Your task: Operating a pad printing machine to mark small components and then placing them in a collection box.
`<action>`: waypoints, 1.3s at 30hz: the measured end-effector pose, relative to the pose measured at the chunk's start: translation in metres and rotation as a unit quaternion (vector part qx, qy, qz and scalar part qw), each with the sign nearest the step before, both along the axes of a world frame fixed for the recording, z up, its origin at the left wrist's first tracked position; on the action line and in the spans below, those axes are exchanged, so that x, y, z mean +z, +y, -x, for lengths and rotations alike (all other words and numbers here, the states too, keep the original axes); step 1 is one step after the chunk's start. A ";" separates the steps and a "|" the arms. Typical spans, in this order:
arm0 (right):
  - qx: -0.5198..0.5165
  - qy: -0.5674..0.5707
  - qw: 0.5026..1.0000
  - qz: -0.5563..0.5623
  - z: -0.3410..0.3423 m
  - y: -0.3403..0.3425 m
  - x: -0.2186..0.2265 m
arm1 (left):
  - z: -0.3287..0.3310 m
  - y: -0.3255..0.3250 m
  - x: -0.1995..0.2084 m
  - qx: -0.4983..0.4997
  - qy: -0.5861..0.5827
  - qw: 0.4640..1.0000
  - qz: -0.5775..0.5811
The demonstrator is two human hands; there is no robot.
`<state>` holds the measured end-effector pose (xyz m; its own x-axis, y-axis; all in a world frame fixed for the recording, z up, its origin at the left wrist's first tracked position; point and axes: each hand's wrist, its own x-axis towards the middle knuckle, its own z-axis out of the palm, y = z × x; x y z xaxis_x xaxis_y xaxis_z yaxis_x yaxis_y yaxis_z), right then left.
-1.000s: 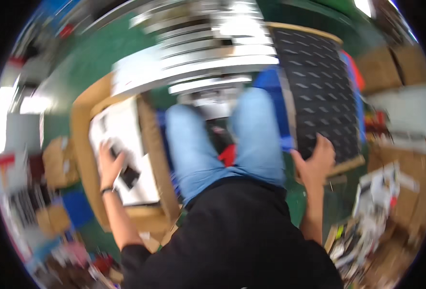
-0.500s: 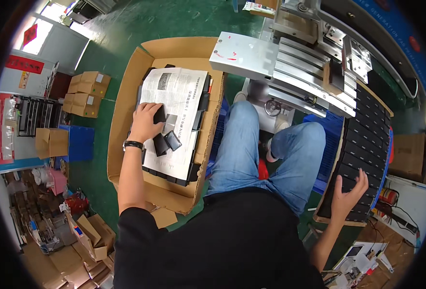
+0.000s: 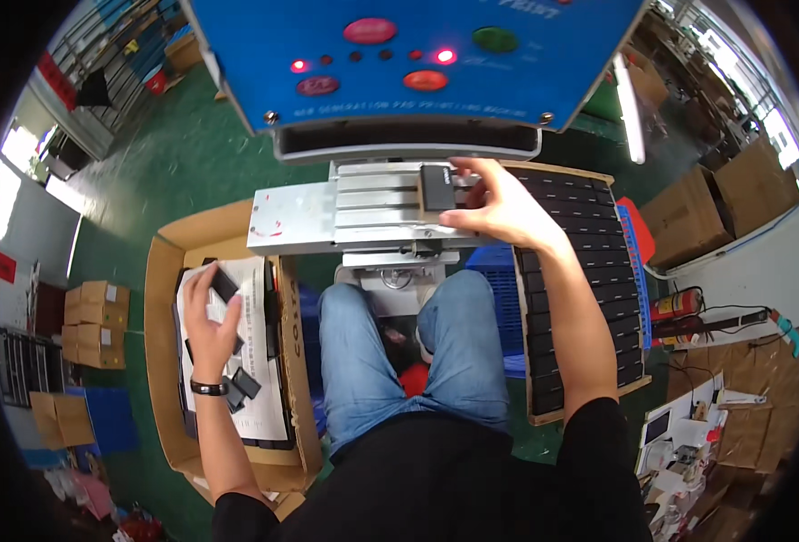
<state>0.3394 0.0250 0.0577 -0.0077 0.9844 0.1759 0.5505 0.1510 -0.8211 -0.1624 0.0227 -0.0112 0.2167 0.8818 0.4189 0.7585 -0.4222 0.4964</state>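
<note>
In the carton on the left, my left hand has its fingers and thumb around a small black box, above a newspaper sheet. Loose black boxes lie on the paper close to my wrist. My right hand reaches over the grooved metal bed of a machine. Its thumb and index finger bracket the two ends of another black box, which sits on a small holder there and bears a pale mark on top. My other right fingers are bent beside it.
A blue machine panel with buttons and lit lamps rises just beyond the bed. The cardboard carton stands left of my legs. To the right, a wood-edged tray carries rows of black boxes, with a blue crate beside it.
My view has turned right toward the machine. My right hand has gone from over the tray to the black box on the metal bed. My left hand stays in the carton with a black box.
</note>
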 end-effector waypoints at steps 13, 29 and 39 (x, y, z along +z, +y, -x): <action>-0.147 0.069 0.986 -0.044 -0.053 -0.145 -0.032 | -0.270 0.072 0.055 -0.316 0.118 0.940 -0.047; -0.486 -0.293 0.815 0.116 -0.086 -0.364 -0.129 | -0.087 -0.004 -0.003 -0.149 0.025 0.986 -0.070; -0.447 -0.359 0.801 0.169 -0.069 -0.342 -0.139 | 0.142 -0.018 -0.115 0.038 0.267 0.937 0.222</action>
<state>0.4087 -0.3172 -0.0813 0.7480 0.6429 0.1647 0.6634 -0.7322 -0.1545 -0.3045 0.0049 -0.1260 0.2208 0.9647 -0.1436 0.9681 -0.1989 0.1524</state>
